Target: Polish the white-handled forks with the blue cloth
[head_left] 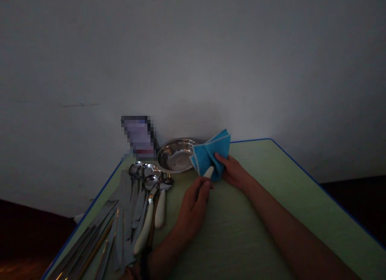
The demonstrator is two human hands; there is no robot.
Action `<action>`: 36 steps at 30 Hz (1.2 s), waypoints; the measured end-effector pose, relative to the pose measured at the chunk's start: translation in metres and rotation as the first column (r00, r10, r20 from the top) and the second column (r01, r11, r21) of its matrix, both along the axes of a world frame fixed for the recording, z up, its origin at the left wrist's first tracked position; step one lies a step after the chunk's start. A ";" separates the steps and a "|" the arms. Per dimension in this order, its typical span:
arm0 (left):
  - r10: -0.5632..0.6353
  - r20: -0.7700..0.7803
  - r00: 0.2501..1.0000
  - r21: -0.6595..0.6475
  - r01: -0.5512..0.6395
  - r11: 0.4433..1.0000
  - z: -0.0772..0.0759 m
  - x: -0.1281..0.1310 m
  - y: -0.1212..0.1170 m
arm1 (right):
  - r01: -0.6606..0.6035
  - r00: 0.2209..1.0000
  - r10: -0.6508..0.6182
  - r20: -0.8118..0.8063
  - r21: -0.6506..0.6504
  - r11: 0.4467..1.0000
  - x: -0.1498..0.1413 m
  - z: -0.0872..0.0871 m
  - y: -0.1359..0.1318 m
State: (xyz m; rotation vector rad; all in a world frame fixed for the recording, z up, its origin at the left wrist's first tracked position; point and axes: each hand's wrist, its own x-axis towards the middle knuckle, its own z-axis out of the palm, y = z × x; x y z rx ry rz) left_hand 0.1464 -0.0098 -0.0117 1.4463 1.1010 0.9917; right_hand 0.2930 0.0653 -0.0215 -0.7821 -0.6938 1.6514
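Observation:
My left hand (196, 199) is closed around a utensil with a white handle (208, 172). The far end of that utensil disappears against the cloth, so its kind is hidden. A folded blue cloth (208, 153) with pale edging is gripped in my right hand (230, 170), thumb on top and fingers behind it. Just left of the cloth, and partly covered by it, sits a shiny metal bowl (177, 155). Nearer my left forearm lie several spoons, among them a white-handled spoon (147, 219) and another piece with a short white handle (161, 209).
Many knives (99, 235) and other long cutlery spread over the left side of the green table (271, 191), which has a blue edge. A blurred-out upright device (140, 137) leans on the pale wall (193, 62) behind the bowl.

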 end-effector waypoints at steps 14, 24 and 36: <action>-0.070 -0.135 0.988 0.024 0.073 0.997 0.006 0.001 -0.001 | -0.015 0.999 0.014 0.030 0.017 1.000 0.000 -0.004 0.000; -0.111 -0.212 0.971 0.069 0.128 0.989 0.009 0.001 -0.004 | 0.140 0.987 -0.145 -0.067 -0.084 0.987 0.000 -0.003 0.007; -0.083 -0.206 0.975 0.075 0.100 0.992 0.007 0.002 -0.005 | 0.045 0.999 -0.046 -0.015 -0.034 0.998 0.001 -0.006 0.006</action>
